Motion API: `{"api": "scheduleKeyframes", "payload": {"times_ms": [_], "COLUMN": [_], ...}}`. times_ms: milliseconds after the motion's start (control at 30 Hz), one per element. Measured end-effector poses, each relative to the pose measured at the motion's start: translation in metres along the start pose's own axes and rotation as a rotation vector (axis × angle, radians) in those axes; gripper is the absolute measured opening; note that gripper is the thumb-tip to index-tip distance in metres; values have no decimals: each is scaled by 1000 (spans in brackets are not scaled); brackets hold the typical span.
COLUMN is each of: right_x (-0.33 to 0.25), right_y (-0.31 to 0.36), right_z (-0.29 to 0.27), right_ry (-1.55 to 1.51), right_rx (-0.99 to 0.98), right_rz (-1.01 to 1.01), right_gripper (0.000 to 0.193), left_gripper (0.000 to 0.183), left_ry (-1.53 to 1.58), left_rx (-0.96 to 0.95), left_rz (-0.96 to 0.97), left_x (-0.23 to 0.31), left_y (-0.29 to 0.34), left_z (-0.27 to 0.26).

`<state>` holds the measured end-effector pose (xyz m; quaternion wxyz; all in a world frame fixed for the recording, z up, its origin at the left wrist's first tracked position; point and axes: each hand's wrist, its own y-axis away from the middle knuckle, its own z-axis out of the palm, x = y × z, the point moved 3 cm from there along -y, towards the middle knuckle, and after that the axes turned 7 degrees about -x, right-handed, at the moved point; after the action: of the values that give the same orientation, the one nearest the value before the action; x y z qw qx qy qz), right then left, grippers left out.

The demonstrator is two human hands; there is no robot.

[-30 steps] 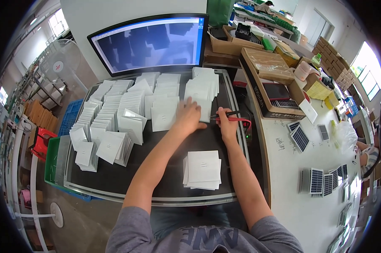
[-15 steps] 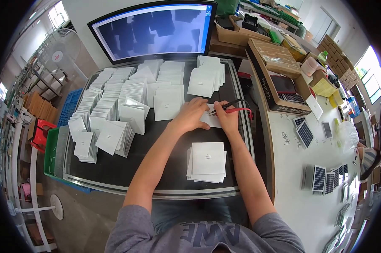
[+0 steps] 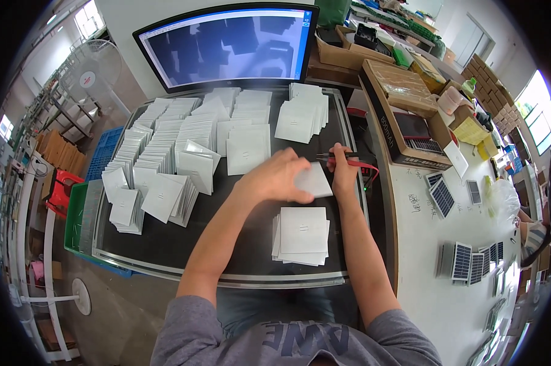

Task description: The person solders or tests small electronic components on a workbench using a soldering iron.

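Observation:
My left hand (image 3: pixel 278 177) grips a white square panel (image 3: pixel 316 181) by its left side, thumb on the near edge and fingers over the far edge. The panel appears slightly tilted above the dark work surface (image 3: pixel 239 216). My right hand (image 3: pixel 344 177) is closed around a pair of test probes (image 3: pixel 331 156) with black and red leads; their tips point left, apart from the panel. Nearer to me, between my forearms, lies a stack of similar white panels (image 3: pixel 303 229), the top one bearing small slots at its middle.
Rows of leaning white panels (image 3: pixel 155 146) fill the left of the surface, and another pile (image 3: pixel 301 116) sits at the back right. Behind stands a monitor (image 3: pixel 226 46). To the right, a white table (image 3: pixel 422 244) carries an open carton (image 3: pixel 403 131) and small solar panels (image 3: pixel 461 259).
My left hand has picked the panel's edge up off the surface. My right hand has drawn the probes away from the panel, slightly to the right.

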<state>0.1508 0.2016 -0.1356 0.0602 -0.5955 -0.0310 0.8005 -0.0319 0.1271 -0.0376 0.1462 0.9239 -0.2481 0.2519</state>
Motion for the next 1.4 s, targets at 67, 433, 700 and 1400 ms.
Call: {"api": "scheduleKeyframes", "payload": {"times_ms": [67,433,700,1400], "right_x": [1,-2,3,0], "right_y": [1,3,5,6], "right_z": [2,5,12,18], "right_ry": [5,52,225,323], "right_rx": [3,-26,-148,-199], "right_rz": [2,-25,-56,-143], "right_gripper": [26,27,26,24], "left_gripper": [70,79,56,63], "left_ry": [-30,-603,-324,-90], "left_rx": [-165,504,122,151], "left_rz": [101,-63,-106,75], "left_x": [28,-75,-23,-36], "left_y": [25,-83,-38,-32], "left_z": [0,3,35,18]}}
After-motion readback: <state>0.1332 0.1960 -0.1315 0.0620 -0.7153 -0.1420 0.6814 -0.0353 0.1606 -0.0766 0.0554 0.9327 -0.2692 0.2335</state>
